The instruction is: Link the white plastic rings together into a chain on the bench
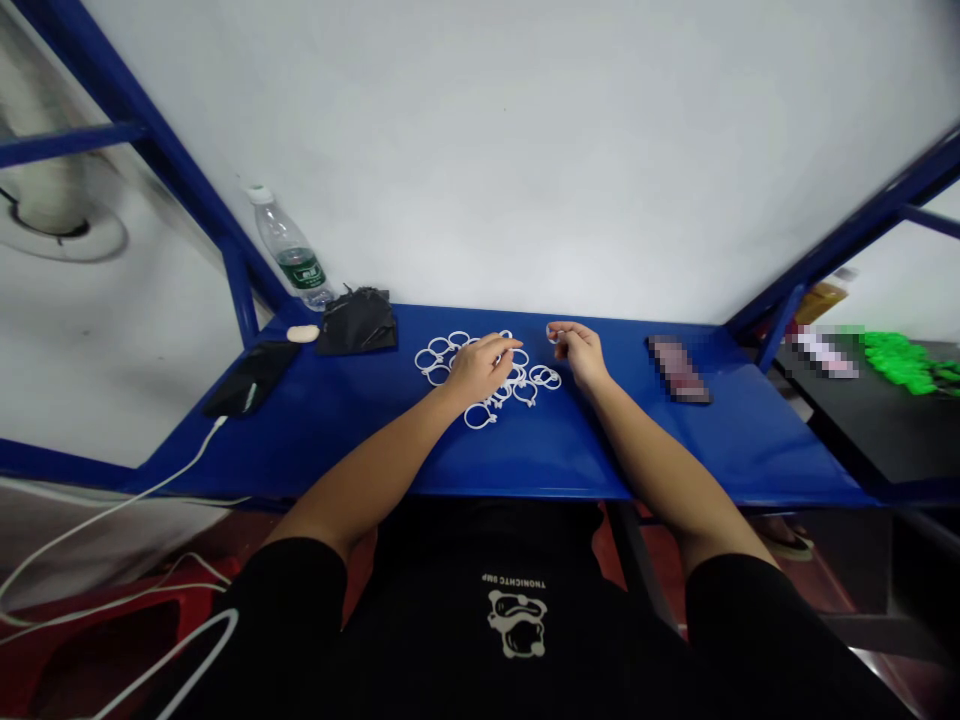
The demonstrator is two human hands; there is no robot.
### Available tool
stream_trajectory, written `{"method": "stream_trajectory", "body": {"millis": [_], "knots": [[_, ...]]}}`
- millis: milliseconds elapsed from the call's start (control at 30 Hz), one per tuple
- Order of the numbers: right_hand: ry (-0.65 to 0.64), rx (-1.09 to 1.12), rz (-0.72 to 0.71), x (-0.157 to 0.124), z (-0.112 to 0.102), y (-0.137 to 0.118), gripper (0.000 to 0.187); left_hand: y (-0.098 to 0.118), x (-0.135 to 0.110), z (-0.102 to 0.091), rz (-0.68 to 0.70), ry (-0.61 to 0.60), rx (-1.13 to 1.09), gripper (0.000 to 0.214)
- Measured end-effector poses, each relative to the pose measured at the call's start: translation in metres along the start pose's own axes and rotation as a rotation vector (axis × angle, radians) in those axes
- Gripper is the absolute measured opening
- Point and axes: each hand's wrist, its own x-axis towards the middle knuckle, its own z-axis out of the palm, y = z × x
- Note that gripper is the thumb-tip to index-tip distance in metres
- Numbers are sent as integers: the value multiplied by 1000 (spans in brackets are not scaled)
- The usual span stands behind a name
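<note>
White plastic rings (517, 380), each with a small knob, lie in a loose pile on the blue table (540, 460). My left hand (480, 368) is over the pile, its fingers stretched to the right with a gap between thumb and forefinger. Nothing shows in its grasp, though rings lie under and around it. To the right of the pile, my right hand (581, 352) is raised slightly and pinches a small white ring (552, 334) between thumb and fingertips. Part of that ring is hidden by the fingers.
At the left stand a clear bottle (300, 265) and a black bag (358, 322), near a pale oval object (303, 333) and a cabled phone (253, 380). A blurred phone-like object (679, 370) lies right. Green pieces (904, 362) sit on a neighbouring dark table.
</note>
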Motion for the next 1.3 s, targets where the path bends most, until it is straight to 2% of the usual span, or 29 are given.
{"method": "stream_trajectory", "body": {"millis": [100,567,767,900,1000,1200,1300], "knots": [[-14,-5,-13,0,0,1,33,-1,0,1,-24,-16,14,32],[-12,-79,-165,-5,0,2,16,-7,4,3,-76,-109,16,34],[-125,-131,-127,-9,4,3,27,-11,4,3,-61,-133,-8,37],[-135,-177,-141,-8,4,7,38,-14,3,4,-66,-127,14,38],[-138,-264,-199,-8,2,10,44,-13,3,4,-93,-149,36,37],[-170,-562,-359,-16,3,5,33,0,4,0,-282,-280,159,29],[-204,-643,-453,-19,4,0,31,6,6,-4,-308,-287,172,31]]}}
